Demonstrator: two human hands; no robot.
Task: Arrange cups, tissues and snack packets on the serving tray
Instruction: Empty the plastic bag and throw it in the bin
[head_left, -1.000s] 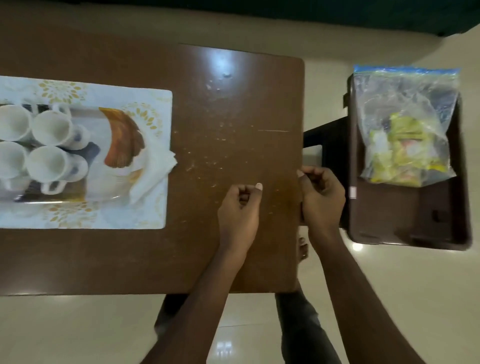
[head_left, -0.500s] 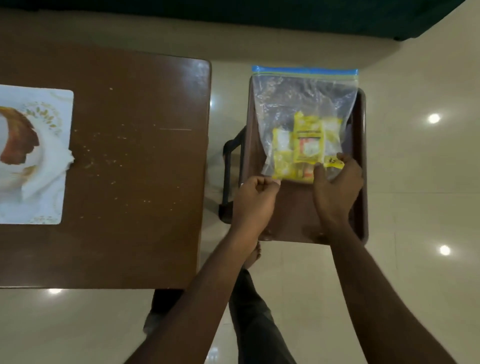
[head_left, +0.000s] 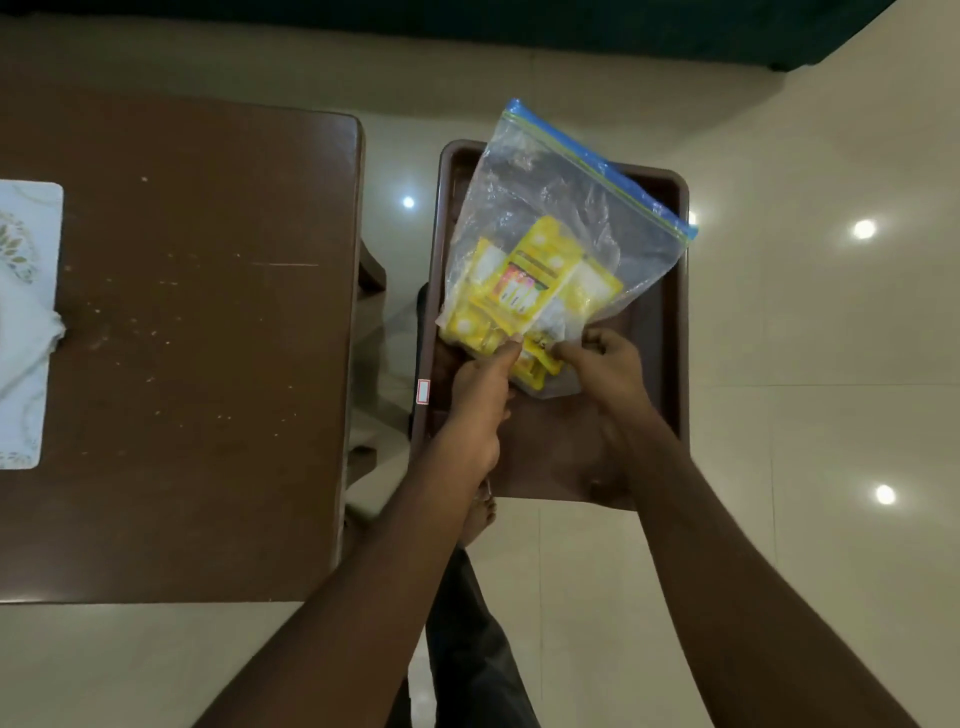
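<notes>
A clear zip bag (head_left: 561, 208) with a blue seal holds several yellow snack packets (head_left: 524, 286). It is tilted and raised over a brown plastic stool (head_left: 670, 322) to the right of the table. My left hand (head_left: 480, 405) grips the bag's lower left corner. My right hand (head_left: 605, 364) pinches its bottom edge from the right. At the far left edge of the table lies a white placemat (head_left: 28, 322) with a folded tissue (head_left: 31, 332) on it; the cups and the serving tray are out of view.
The brown wooden table (head_left: 208, 338) fills the left side, with a gap to the stool. Glossy cream floor tiles (head_left: 831, 364) lie to the right. My legs and a foot show below between table and stool.
Both hands moved from the table's right edge to the bag and took hold of it. The bag now tilts, lifted off the stool. The view swung right, so the cups left the frame.
</notes>
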